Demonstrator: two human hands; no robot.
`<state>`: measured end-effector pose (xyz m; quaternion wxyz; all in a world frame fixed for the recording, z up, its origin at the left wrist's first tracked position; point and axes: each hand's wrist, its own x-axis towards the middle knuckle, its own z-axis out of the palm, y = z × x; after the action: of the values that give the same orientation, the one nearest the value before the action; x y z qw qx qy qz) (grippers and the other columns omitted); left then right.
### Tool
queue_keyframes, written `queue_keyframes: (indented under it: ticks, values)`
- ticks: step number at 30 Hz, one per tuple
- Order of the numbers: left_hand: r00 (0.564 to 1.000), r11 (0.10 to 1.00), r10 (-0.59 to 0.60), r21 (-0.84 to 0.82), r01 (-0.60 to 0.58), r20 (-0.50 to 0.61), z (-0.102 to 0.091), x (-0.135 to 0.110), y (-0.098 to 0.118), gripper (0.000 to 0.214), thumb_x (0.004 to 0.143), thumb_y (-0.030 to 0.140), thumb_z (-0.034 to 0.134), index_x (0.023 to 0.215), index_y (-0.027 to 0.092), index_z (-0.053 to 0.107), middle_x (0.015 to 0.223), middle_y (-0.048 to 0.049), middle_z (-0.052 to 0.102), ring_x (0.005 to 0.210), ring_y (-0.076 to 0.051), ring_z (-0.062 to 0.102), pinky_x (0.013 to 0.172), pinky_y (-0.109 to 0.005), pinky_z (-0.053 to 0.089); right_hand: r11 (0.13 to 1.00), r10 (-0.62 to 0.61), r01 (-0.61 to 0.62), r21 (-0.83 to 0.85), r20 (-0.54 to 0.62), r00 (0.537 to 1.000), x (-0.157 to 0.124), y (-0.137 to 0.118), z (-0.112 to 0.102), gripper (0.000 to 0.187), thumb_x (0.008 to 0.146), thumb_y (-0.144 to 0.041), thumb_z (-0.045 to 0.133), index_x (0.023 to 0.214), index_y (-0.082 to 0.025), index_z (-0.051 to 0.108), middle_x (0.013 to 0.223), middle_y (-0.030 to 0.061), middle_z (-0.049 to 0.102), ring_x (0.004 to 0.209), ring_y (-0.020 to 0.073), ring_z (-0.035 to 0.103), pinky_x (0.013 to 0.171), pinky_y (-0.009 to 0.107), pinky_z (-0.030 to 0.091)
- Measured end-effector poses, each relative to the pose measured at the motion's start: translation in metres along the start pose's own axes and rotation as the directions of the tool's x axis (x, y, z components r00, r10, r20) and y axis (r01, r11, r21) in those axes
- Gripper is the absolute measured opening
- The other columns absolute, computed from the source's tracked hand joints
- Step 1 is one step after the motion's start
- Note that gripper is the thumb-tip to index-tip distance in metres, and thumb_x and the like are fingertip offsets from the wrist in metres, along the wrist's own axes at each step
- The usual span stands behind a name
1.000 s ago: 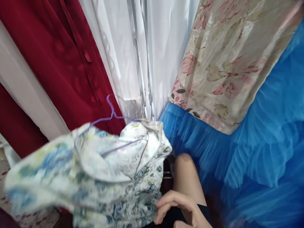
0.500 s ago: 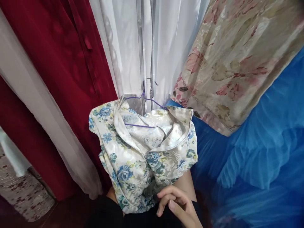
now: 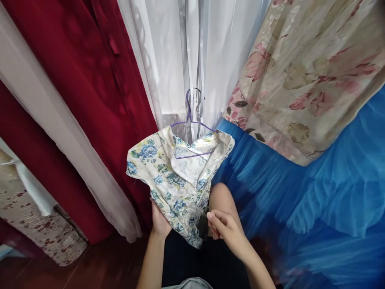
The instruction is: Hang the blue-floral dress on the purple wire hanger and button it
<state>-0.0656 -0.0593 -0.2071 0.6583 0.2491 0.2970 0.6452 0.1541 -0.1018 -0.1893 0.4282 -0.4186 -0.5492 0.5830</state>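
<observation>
A short-sleeved blouse (image 3: 180,180), cream with blue flowers and green leaves, hangs on a purple wire hanger (image 3: 190,108) in front of my knees. My left hand (image 3: 161,218) grips the blouse's lower left side, its fingers partly hidden behind the cloth. Beside the lower right edge is my right hand (image 3: 225,226), closed in a pinch with the thumb against the curled fingers. A small dark patch (image 3: 203,225) shows between this hand and the blouse. What the pinch holds, if anything, is too small to make out.
White fabric (image 3: 162,60) with hanging ribbons is behind the hanger. Dark red cloth (image 3: 90,120) and a pale sheer length (image 3: 75,152) hang left. To the right are a beige floral garment (image 3: 300,88) and blue tulle (image 3: 325,200). Below left lies the dark floor (image 3: 102,265).
My left hand has come into view at the blouse's left side. The right hand has closed from loosely curled fingers. The blouse's right side has folded inward, and its lower end has narrowed.
</observation>
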Motion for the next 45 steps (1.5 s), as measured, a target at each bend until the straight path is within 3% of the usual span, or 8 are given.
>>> queue_keyframes:
  ticks: [2, 5, 8, 23, 31, 37, 41, 45]
  values:
    - [0.998, 0.999, 0.046, -0.004, -0.046, -0.042, -0.003, -0.004, 0.003, 0.085, 0.071, 0.088, 0.06, 0.132, 0.03, 0.067, 0.136, -0.0093, 0.067, 0.146, -0.037, 0.041, 0.115, -0.051, 0.042, 0.997, -0.013, 0.012, -0.076, -0.017, 1.0, 0.021, -0.005, 0.002, 0.044, 0.093, -0.061, 0.059, 0.076, -0.021, 0.058, 0.055, -0.0035, 0.053, 0.051, 0.0141, 0.046, 0.052, 0.027, 0.036]
    - [0.994, 0.988, 0.075, 0.143, -0.064, -0.074, 0.007, -0.01, 0.003, 0.072, 0.068, 0.051, 0.089, 0.133, 0.027, 0.067, 0.131, -0.0089, 0.07, 0.142, -0.035, 0.049, 0.117, -0.046, 0.041, 0.994, -0.062, 0.049, -0.095, -0.144, 0.988, 0.051, -0.009, 0.01, 0.042, 0.089, -0.063, 0.063, 0.08, -0.022, 0.058, 0.059, -0.0035, 0.054, 0.053, 0.0148, 0.047, 0.051, 0.026, 0.035]
    - [0.995, 0.976, 0.061, 0.213, -0.042, -0.084, 0.021, -0.015, -0.003, 0.068, 0.07, 0.028, 0.089, 0.134, 0.025, 0.066, 0.127, -0.0088, 0.073, 0.132, -0.034, 0.059, 0.113, -0.044, 0.046, 0.997, -0.079, 0.076, -0.027, -0.172, 0.982, 0.071, -0.006, 0.023, 0.047, 0.085, -0.064, 0.065, 0.068, -0.022, 0.052, 0.054, -0.0051, 0.046, 0.05, 0.0131, 0.039, 0.048, 0.025, 0.029]
    - [0.993, 0.976, -0.062, 0.204, 0.081, -0.099, 0.013, -0.011, 0.001, 0.056, 0.064, 0.026, 0.092, 0.117, 0.018, 0.076, 0.12, -0.0112, 0.076, 0.127, -0.036, 0.062, 0.113, -0.047, 0.047, 0.985, -0.113, 0.126, 0.119, -0.112, 0.987, 0.059, 0.008, 0.04, 0.032, 0.092, -0.035, 0.057, 0.065, -0.022, 0.046, 0.054, -0.0072, 0.036, 0.05, 0.0103, 0.032, 0.05, 0.025, 0.025]
    - [0.988, 0.964, -0.145, 0.218, 0.152, -0.046, 0.015, -0.018, 0.004, 0.055, 0.064, 0.029, 0.092, 0.115, 0.018, 0.077, 0.114, -0.0118, 0.077, 0.126, -0.039, 0.062, 0.112, -0.05, 0.046, 0.979, -0.107, 0.124, 0.162, -0.111, 0.988, 0.051, 0.002, 0.036, 0.031, 0.093, -0.049, 0.063, 0.084, -0.022, 0.05, 0.055, -0.0097, 0.033, 0.05, 0.0102, 0.028, 0.049, 0.025, 0.02]
    - [0.984, 0.979, -0.024, 0.196, 0.06, -0.178, 0.008, -0.009, -0.001, 0.053, 0.065, 0.023, 0.09, 0.116, 0.02, 0.072, 0.117, -0.009, 0.076, 0.126, -0.032, 0.063, 0.112, -0.046, 0.047, 0.987, -0.113, 0.126, 0.103, -0.129, 0.985, 0.047, -0.006, 0.023, 0.034, 0.092, -0.044, 0.062, 0.071, -0.021, 0.048, 0.056, -0.0079, 0.034, 0.052, 0.0096, 0.028, 0.05, 0.025, 0.021]
    - [0.891, 0.955, 0.231, 0.265, -0.131, -0.39, -0.016, 0.013, -0.005, 0.035, 0.071, 0.021, 0.084, 0.103, 0.018, 0.069, 0.106, -0.0073, 0.074, 0.113, -0.025, 0.068, 0.107, -0.041, 0.048, 0.996, -0.083, 0.085, 0.001, -0.195, 0.977, 0.042, -0.005, -0.003, 0.036, 0.088, -0.04, 0.064, 0.063, -0.021, 0.045, 0.053, -0.007, 0.037, 0.051, 0.0096, 0.032, 0.051, 0.025, 0.024]
    - [0.61, 0.748, 0.658, 0.475, -0.463, -0.442, -0.024, 0.018, -0.007, 0.03, 0.076, 0.023, 0.08, 0.101, 0.019, 0.064, 0.105, -0.0033, 0.067, 0.104, -0.017, 0.064, 0.101, -0.032, 0.046, 0.999, -0.04, 0.037, -0.031, -0.124, 0.991, 0.036, -0.004, -0.007, 0.034, 0.09, -0.038, 0.062, 0.063, -0.02, 0.051, 0.048, -0.0053, 0.044, 0.048, 0.01, 0.035, 0.05, 0.025, 0.026]
